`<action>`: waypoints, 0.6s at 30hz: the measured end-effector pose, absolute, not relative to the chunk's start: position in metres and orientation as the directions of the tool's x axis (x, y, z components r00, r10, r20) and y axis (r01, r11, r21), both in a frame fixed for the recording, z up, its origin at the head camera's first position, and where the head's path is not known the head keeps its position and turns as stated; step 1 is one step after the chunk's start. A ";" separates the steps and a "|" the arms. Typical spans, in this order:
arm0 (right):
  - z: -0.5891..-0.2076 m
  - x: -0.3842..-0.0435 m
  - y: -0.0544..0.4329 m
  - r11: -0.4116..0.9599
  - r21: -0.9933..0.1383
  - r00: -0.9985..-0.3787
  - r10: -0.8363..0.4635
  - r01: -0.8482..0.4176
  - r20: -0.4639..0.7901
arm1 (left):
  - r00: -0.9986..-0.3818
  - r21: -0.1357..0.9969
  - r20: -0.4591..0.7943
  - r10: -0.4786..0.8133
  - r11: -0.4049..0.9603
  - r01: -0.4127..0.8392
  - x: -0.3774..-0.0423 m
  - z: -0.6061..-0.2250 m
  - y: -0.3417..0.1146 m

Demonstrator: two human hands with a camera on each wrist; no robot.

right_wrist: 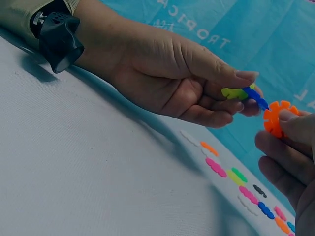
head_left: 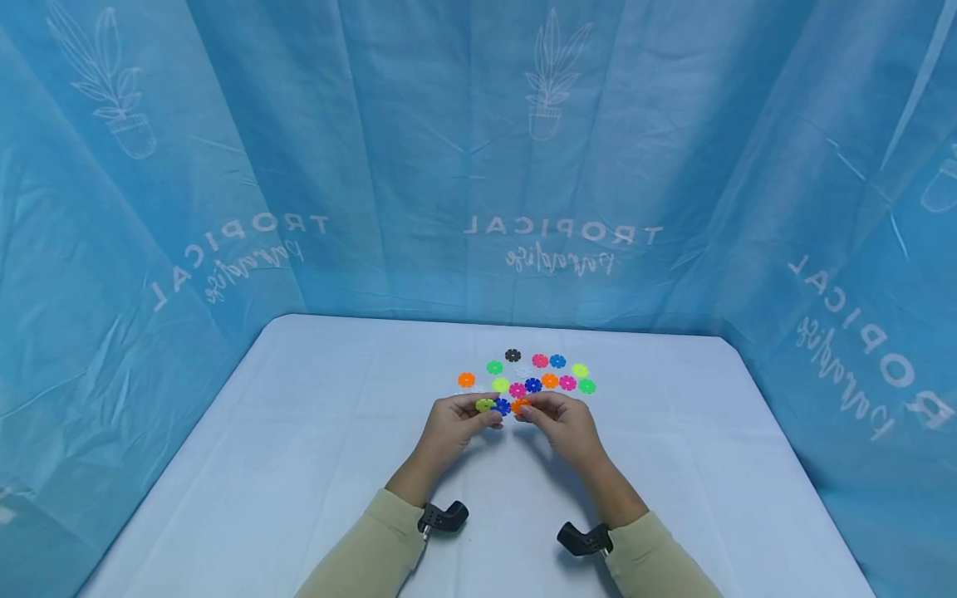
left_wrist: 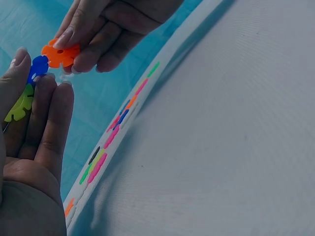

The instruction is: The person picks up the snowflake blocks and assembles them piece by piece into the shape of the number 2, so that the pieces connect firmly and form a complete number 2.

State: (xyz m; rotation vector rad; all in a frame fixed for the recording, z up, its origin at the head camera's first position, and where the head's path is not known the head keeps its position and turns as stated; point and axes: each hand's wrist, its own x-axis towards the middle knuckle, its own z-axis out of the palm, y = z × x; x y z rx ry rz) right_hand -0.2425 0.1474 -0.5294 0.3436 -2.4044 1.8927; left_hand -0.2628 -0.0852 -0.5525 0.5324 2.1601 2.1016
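My left hand (head_left: 453, 428) pinches a blue notched plastic disc (left_wrist: 37, 69) that is joined to a yellow-green notched disc (left_wrist: 19, 104). Between the thumb and fingers of my right hand (head_left: 566, 425) is an orange notched disc (right_wrist: 279, 118). In the right wrist view the orange disc's edge sits right at the free edge of the blue disc, and the two stand at different angles. Both hands are held above the white table, close together, in front of the spread of loose discs. Fingertips hide part of each held disc.
Several loose discs lie flat just beyond my hands, among them a black one (head_left: 512, 355), a pink one (head_left: 567, 383), a green one (head_left: 586, 386) and an orange one (head_left: 467, 379). A white cloth covers the table (head_left: 359, 465). Blue printed curtains (head_left: 404, 166) enclose the back and sides.
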 end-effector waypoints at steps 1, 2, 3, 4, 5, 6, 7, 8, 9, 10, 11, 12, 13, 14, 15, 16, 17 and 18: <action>-0.529 -0.243 0.148 0.217 -0.952 -0.972 -0.140 -0.216 0.188 | -0.936 0.981 0.184 0.299 0.000 0.193 -0.263 -0.552 -0.085; -0.530 -0.243 0.148 0.214 -0.951 -0.970 -0.145 -0.222 0.194 | -0.937 0.981 0.187 0.296 0.001 0.196 -0.263 -0.553 -0.085; -0.530 -0.243 0.148 0.211 -0.951 -0.969 -0.148 -0.226 0.198 | -0.938 0.980 0.187 0.293 0.004 0.197 -0.263 -0.553 -0.085; -0.531 -0.244 0.148 0.209 -0.950 -0.968 -0.150 -0.232 0.203 | -0.938 0.981 0.187 0.291 0.000 0.195 -0.263 -0.552 -0.085; -0.532 -0.244 0.149 0.206 -0.950 -0.967 -0.152 -0.235 0.206 | -0.939 0.981 0.186 0.289 -0.003 0.193 -0.263 -0.552 -0.085; -0.532 -0.244 0.149 0.203 -0.949 -0.965 -0.153 -0.240 0.212 | -0.939 0.981 0.185 0.289 -0.006 0.192 -0.263 -0.553 -0.085; -0.533 -0.244 0.149 0.200 -0.949 -0.965 -0.153 -0.243 0.215 | -0.939 0.982 0.184 0.291 -0.010 0.189 -0.263 -0.552 -0.085; -0.533 -0.244 0.149 0.200 -0.948 -0.964 -0.153 -0.247 0.218 | -0.939 0.982 0.183 0.291 -0.013 0.188 -0.264 -0.553 -0.085; -0.533 -0.244 0.148 0.199 -0.948 -0.963 -0.153 -0.250 0.222 | -0.939 0.983 0.181 0.293 -0.015 0.185 -0.264 -0.553 -0.085; -0.533 -0.244 0.148 0.199 -0.946 -0.962 -0.152 -0.256 0.228 | -0.938 0.983 0.180 0.297 -0.017 0.184 -0.264 -0.553 -0.085; -0.533 -0.244 0.147 0.201 -0.944 -0.960 -0.151 -0.262 0.234 | -0.937 0.983 0.181 0.299 -0.016 0.185 -0.264 -0.553 -0.085; -0.533 -0.243 0.146 0.203 -0.942 -0.959 -0.150 -0.268 0.240 | -0.937 0.982 0.182 0.299 -0.015 0.186 -0.264 -0.554 -0.085; -0.533 -0.243 0.146 0.205 -0.941 -0.959 -0.148 -0.271 0.243 | -0.937 0.982 0.181 0.299 -0.010 0.186 -0.264 -0.554 -0.085; -0.534 -0.242 0.145 0.209 -0.939 -0.958 -0.146 -0.273 0.246 | -0.938 0.982 0.179 0.297 -0.003 0.186 -0.264 -0.554 -0.085; -0.534 -0.242 0.144 0.211 -0.938 -0.958 -0.142 -0.274 0.248 | -0.939 0.983 0.175 0.295 0.001 0.183 -0.264 -0.554 -0.085; -0.533 -0.241 0.144 0.215 -0.937 -0.958 -0.138 -0.276 0.251 | -0.941 0.984 0.171 0.293 0.006 0.180 -0.263 -0.554 -0.085; -0.533 -0.241 0.143 0.216 -0.936 -0.958 -0.135 -0.277 0.253 | -0.943 0.985 0.163 0.289 0.012 0.174 -0.263 -0.554 -0.084; -0.533 -0.240 0.143 0.216 -0.936 -0.959 -0.132 -0.276 0.253 | -0.946 0.986 0.157 0.284 0.016 0.169 -0.263 -0.554 -0.084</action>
